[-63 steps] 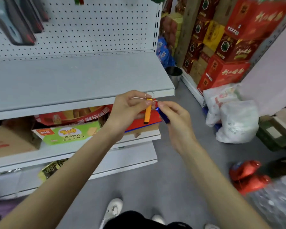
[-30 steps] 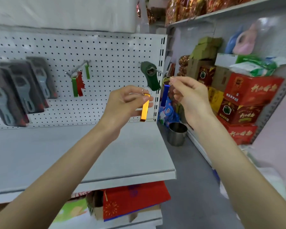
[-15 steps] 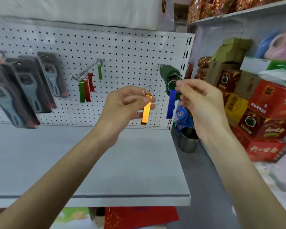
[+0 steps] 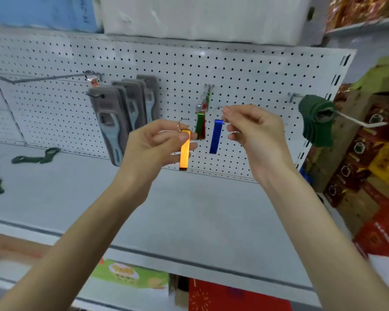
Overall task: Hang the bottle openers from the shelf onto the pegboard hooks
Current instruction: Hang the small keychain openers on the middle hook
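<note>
My right grip (image 4: 256,133) pinches the blue bottle opener (image 4: 216,136) by its ring, bar hanging vertical, pegboard hook (image 4: 204,98) just up-left; my left grip (image 4: 153,147) pinches the orange bottle opener (image 4: 185,151).

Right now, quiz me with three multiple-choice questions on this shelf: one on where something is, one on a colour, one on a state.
1. The hanging dark green openers are at the pegboard's:
A. right end
B. left end
C. middle
2. The left hand holds an opener coloured:
A. red
B. orange
C. green
3. The blue opener is:
A. hooked
B. dropped
C. pinched by the right hand

Answers: A, they hang near its right edge; B, the orange opener dangles from its fingers; C, fingers pinch its top in mid-air.
</note>
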Motion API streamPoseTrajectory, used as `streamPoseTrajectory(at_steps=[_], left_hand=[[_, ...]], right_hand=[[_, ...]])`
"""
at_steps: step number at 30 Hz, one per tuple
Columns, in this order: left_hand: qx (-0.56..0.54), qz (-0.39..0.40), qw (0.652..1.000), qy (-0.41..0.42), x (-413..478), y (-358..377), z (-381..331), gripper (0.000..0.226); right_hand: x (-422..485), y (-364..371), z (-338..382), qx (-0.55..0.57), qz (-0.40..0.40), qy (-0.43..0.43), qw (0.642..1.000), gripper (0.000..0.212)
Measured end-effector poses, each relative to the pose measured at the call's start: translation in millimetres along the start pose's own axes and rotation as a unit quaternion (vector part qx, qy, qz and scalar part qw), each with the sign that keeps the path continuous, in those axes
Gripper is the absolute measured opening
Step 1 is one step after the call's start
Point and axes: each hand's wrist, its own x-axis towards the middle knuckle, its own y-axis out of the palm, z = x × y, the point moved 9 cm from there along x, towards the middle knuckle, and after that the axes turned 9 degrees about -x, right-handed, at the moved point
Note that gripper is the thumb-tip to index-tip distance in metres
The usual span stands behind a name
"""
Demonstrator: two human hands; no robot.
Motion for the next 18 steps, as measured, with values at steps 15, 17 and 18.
streamPoseTrajectory(at_steps=[15, 17, 18], left_hand=[[-0.014, 0.085, 0.995, -0.040, 36, -37, -7, 0.010], [-0.024, 0.087, 0.995, -0.047, 38, -36, -3, 0.010], [-0.027, 0.090, 0.994, -0.051, 39, -35, -1, 0.010]], right_hand=[[6, 31, -1, -0.021, -0.070, 0.018, 0.997, 0.002], [8, 32, -4, 0.002, -0.064, 0.028, 0.998, 0.001], [9, 33, -7, 0.016, -0.058, 0.033, 0.998, 0.003]])
